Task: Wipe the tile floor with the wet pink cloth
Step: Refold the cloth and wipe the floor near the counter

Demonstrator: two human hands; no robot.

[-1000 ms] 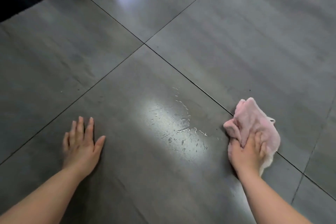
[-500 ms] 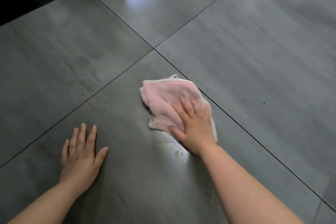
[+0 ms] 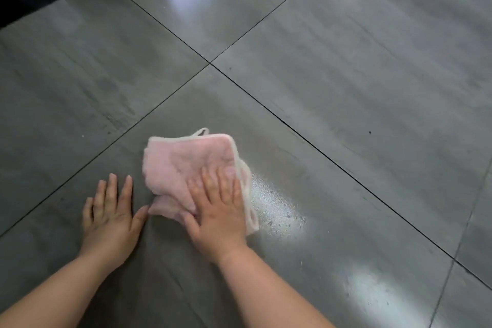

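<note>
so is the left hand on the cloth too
No, the left hand lies flat on bare tile; only the right hand presses the pink cloth.

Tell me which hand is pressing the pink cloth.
The right hand, palm flat on the pink cloth. The left hand lies spread on the bare tile floor beside it.

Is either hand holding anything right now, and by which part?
Nothing is gripped. The right hand presses flat on the pink cloth's near right part; the left hand lies open on the tile floor.
</note>
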